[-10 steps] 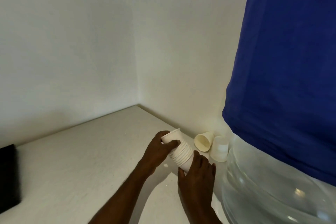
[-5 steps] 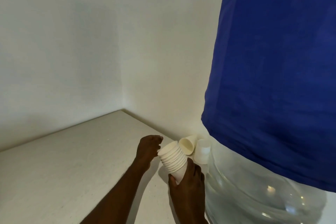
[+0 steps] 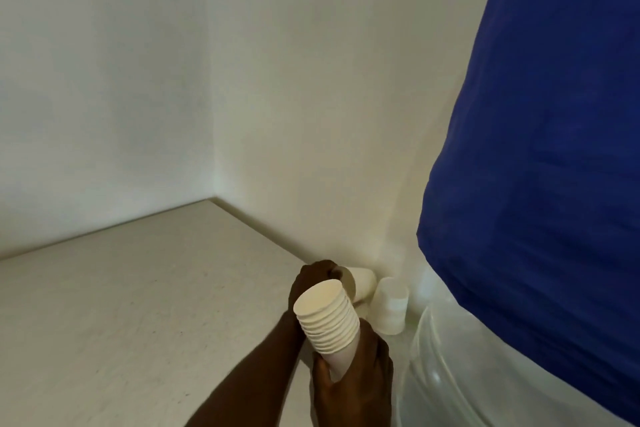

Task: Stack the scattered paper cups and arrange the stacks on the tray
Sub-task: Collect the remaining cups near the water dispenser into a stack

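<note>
Since half a second ago the left grip [image 3: 313, 282] has gone from hanging beside the stack [image 3: 327, 319] to the mouth of the lying cup [image 3: 363, 284], and the view has swung a little left. Its fingers curl at that cup's rim. The stack hides the lower part of the left grip, so I cannot tell whether it has closed on the cup or only touches it.

The right grip [image 3: 353, 388] is wrapped round the bottom end of the stack and holds it off the surface [image 3: 138, 305], tilted, mouth up and to the left. The lying cup rests on its side against the foot of the wall [image 3: 311, 114]. An upturned cup [image 3: 389, 307] stands just beside it, close to the bottle [image 3: 450, 374]. No tray is in view.

Risks, as I judge them:
- The right grip holds only the lowest cup, so a jolt could loosen the cups nested above it and let them slide out.
- A pinch on a thin paper rim may crease it, and a bent cup will not nest cleanly.
- Pulling the lying cup out of this tight corner could knock over the upturned cup or push it behind the bottle.
- The left grip works right behind the stack, so a quick pull back could strike it.
</note>
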`<action>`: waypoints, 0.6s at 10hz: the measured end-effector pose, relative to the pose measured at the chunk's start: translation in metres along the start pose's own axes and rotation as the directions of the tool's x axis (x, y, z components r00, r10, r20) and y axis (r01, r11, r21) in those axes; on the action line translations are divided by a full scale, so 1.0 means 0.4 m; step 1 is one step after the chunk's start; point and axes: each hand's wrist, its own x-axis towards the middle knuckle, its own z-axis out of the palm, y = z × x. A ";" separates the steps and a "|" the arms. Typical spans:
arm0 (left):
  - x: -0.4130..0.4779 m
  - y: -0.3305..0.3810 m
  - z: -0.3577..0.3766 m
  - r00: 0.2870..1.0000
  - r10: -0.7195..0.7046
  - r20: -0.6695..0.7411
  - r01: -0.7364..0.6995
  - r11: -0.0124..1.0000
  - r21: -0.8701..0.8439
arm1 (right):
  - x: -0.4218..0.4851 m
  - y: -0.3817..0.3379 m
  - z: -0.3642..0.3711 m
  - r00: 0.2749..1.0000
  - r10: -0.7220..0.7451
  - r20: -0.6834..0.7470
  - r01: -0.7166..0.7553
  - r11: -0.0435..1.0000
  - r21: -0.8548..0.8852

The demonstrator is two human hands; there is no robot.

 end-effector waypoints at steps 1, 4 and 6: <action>-0.006 -0.051 -0.064 0.992 -0.063 -0.113 0.045 0.987 -0.155 | 0.001 -0.007 0.005 0.998 -0.015 0.060 0.017 0.999 -0.031; -0.141 -0.153 -0.432 0.993 -0.066 0.098 0.112 0.781 -0.615 | -0.034 -0.051 0.003 0.990 -0.143 -0.005 0.137 0.955 -0.263; -0.227 -0.098 -0.447 0.963 0.066 0.261 0.045 0.916 -0.398 | -0.052 -0.091 -0.019 0.976 -0.215 0.032 0.215 0.930 -0.299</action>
